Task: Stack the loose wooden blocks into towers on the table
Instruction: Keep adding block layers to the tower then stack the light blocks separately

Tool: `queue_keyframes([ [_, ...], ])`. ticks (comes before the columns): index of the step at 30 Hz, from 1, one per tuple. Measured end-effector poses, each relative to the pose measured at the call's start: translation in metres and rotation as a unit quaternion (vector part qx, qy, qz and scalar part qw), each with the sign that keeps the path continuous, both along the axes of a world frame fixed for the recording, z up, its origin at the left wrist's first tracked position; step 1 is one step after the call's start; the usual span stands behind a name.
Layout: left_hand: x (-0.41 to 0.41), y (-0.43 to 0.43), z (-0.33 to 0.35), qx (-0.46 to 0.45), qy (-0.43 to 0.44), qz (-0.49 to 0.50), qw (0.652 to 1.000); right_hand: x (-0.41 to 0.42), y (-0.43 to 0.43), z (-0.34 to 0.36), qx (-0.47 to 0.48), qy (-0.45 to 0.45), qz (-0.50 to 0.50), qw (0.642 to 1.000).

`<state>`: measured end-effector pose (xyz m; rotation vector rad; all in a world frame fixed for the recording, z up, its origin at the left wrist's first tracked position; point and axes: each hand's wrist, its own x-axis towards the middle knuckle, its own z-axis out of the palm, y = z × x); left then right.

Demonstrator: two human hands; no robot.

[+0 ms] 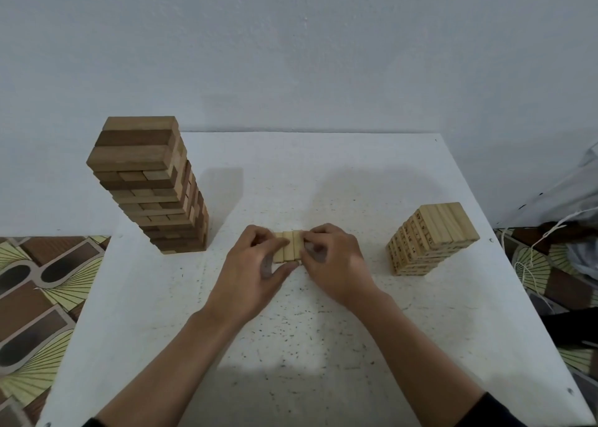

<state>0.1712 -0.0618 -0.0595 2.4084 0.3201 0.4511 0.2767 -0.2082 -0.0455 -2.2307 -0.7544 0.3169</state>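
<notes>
Far left I see the tall tower (152, 193), well apart. My left hand (249, 274) pinches the blocks (289, 247) from their left. They lie side by side mid-table (356, 345), long axes pointing away from me. My right hand (336, 264) pinches the opposite side, equally near. Curled fingers hide the outer blocks; perhaps four. The short tower (427, 239) stands right.

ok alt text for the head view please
A left hand and a right hand pinch a flat row of pale wooden blocks on a white speckled table. A tall brown wooden block tower stands at left, a shorter pale numbered block tower at right.
</notes>
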Motion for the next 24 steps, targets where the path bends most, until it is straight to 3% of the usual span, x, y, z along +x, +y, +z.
queue_keyframes([
  [9, 0.014, -0.017, -0.005, 0.002, -0.026, 0.068, 0.997, 0.006, 0.008, 0.016, -0.03, 0.028, -0.026, 0.999],
  [14, 0.011, 0.006, 0.004, -0.023, -0.005, -0.028, 0.999, 0.002, 0.0, 0.009, -0.001, 0.02, -0.042, 0.999],
  [19, 0.006, 0.039, 0.013, -0.046, 0.066, -0.168, 0.983, -0.014, -0.011, -0.013, 0.0, -0.117, -0.004, 0.993],
  [24, -0.009, 0.034, 0.008, -0.053, 0.059, -0.126, 0.989, -0.017, -0.012, -0.016, -0.125, -0.163, 0.029, 0.978],
])
